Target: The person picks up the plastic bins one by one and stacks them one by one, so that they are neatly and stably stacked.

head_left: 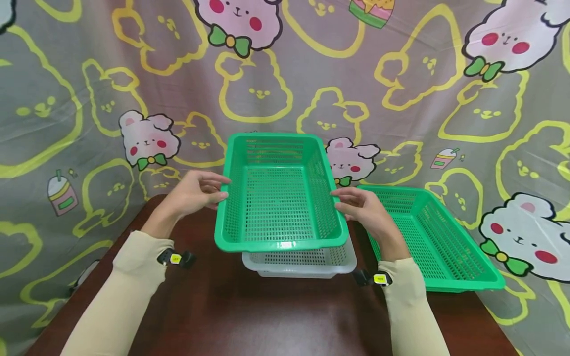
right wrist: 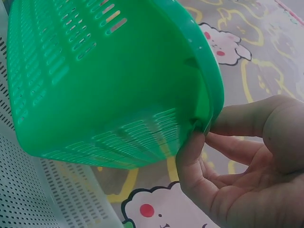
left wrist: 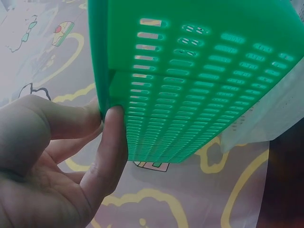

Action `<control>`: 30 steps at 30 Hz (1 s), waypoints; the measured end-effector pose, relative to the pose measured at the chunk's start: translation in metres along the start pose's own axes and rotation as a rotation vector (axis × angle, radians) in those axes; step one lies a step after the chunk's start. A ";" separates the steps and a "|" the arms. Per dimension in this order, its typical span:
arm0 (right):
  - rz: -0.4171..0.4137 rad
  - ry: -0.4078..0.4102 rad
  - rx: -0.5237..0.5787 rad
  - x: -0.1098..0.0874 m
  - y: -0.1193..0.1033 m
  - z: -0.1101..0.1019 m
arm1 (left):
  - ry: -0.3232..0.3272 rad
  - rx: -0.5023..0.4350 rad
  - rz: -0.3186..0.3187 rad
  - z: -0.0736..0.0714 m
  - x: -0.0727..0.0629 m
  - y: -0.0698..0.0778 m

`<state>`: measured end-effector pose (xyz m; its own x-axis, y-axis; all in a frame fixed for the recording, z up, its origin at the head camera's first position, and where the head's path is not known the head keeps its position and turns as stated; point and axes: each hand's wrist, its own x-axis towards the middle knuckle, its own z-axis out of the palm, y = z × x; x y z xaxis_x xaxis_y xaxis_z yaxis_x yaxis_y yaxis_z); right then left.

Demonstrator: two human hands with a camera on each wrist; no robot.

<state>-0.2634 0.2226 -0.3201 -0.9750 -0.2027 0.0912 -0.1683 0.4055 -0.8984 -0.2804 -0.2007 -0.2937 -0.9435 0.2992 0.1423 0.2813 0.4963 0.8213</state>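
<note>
A green plastic basket [head_left: 278,202] with slotted walls is held up in the middle of the head view, tilted so its inside shows. My left hand [head_left: 196,193] pinches its left rim between thumb and fingers; the left wrist view shows the fingertips [left wrist: 114,116] on that rim. On the opposite side my right hand [head_left: 365,210] pinches the right rim, seen close in the right wrist view with a finger [right wrist: 191,149] under the edge. Beneath the green basket is a white basket [head_left: 303,269], partly hidden by it.
A second green basket [head_left: 463,286] sits at the right side of the dark brown table [head_left: 285,316]. Behind the table hangs a grey curtain [head_left: 298,74] printed with cartoon rabbits and yellow outlines.
</note>
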 end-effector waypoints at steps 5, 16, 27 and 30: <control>-0.003 -0.005 0.000 -0.004 0.003 -0.003 | -0.003 -0.015 0.001 0.005 0.002 0.000; -0.019 0.022 0.010 -0.009 0.008 -0.007 | -0.012 -0.032 0.013 0.010 0.007 0.004; -0.040 0.045 -0.016 -0.013 0.010 -0.016 | -0.004 -0.033 0.011 0.018 0.012 0.006; -0.045 0.056 -0.026 -0.014 0.010 -0.020 | -0.003 -0.038 0.014 0.022 0.015 0.005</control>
<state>-0.2541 0.2476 -0.3222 -0.9729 -0.1712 0.1554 -0.2148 0.4205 -0.8815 -0.2894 -0.1753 -0.2997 -0.9389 0.3087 0.1522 0.2877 0.4611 0.8394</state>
